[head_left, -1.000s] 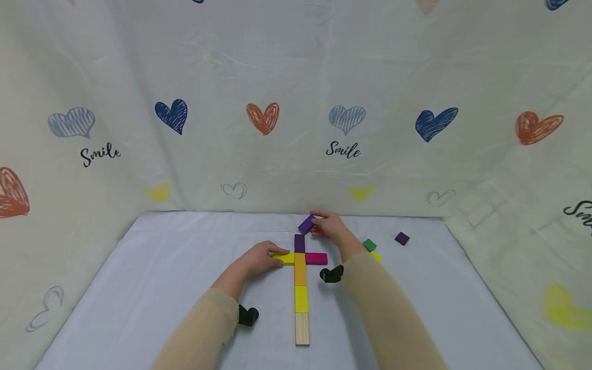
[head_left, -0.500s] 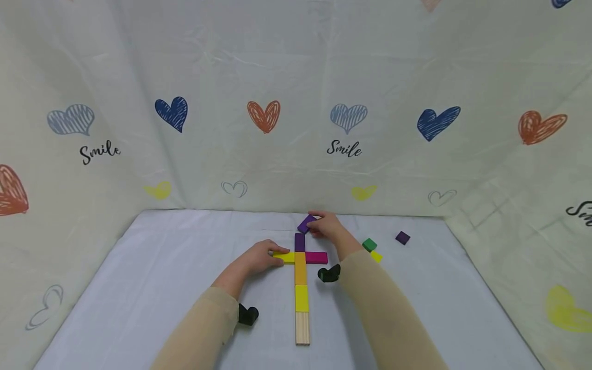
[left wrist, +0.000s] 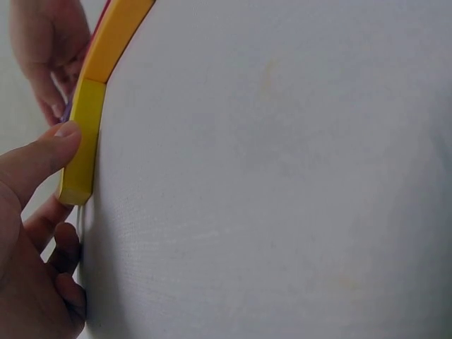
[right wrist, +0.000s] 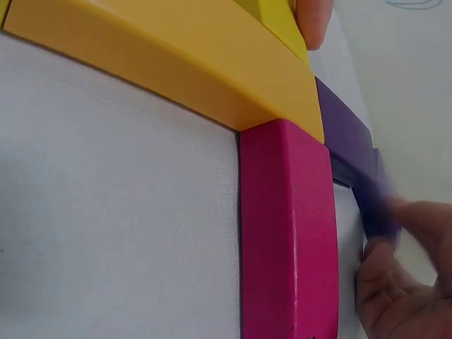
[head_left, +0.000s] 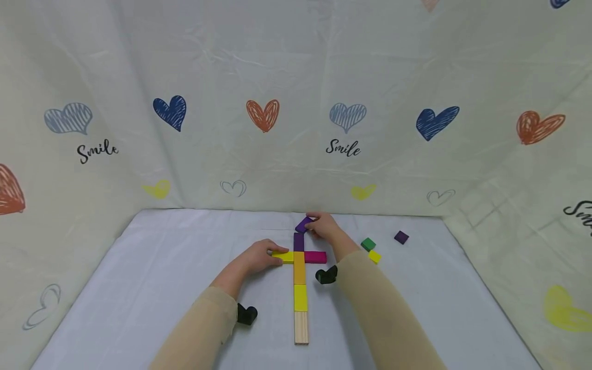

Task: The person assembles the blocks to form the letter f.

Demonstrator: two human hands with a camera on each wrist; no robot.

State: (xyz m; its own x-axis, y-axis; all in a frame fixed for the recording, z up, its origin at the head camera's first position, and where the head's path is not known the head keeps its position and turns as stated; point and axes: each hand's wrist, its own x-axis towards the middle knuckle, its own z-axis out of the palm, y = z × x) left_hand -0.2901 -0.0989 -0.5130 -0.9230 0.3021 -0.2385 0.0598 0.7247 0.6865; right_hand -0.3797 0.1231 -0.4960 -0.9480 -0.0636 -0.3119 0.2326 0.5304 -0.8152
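Head view: risked nudging laid purple block (head_left: 299, 241) out of line, since tilted purple piece (head_left: 303, 224) was pinched by right hand (head_left: 324, 226) near tabletop's far edge, just beyond it. Left hand (head_left: 259, 257) pressed flat on yellow bar (head_left: 283, 256).

Left wrist view: fingertips (left wrist: 63, 134) touched yellow bar's (left wrist: 83, 141) end.

Right wrist view: curled fingers (right wrist: 395, 289) gripped blurred purple piece (right wrist: 374, 205) beside magenta bar (right wrist: 288, 233).

Your head view looks down from 6 o'clock toward 12; both wrist views sit close, sharing the orange block (head_left: 299, 267) (left wrist: 116, 32) (right wrist: 176, 60).
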